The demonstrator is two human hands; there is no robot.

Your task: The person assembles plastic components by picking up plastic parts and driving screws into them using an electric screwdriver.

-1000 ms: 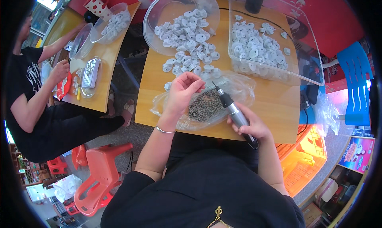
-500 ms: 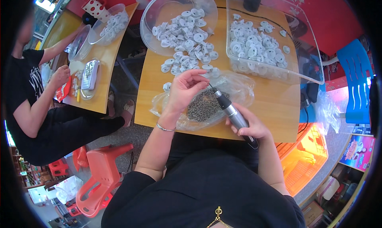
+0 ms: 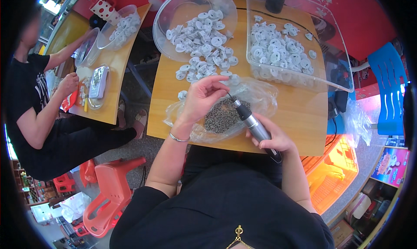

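My right hand [image 3: 274, 135] is wrapped round a silver and black electric screwdriver [image 3: 258, 128], tilted so that its thin bit points up and to the left. At the bit's tip, the thumb and forefinger of my left hand [image 3: 206, 97] are pinched together; anything between them is too small to make out. Both hands are above a clear plastic bag [image 3: 263, 95] spread open on the table. A heap of small metal screws [image 3: 221, 117] lies on the bag, below the bit. Beyond my left hand are many loose white round plastic parts [image 3: 213, 53].
A clear round tub [image 3: 161, 36] and a clear rectangular bin [image 3: 343, 77] with white parts stand on the wooden table [image 3: 299, 118]. An orange crate [image 3: 330, 179] is at lower right. Left, another person [image 3: 30, 101] works at a second table [image 3: 110, 82]; a red chair [image 3: 110, 179] stands behind.
The screwdriver and its bit have shifted very slightly to the left. My left hand keeps its pinch at the tip. The other person's near hand has moved a little.
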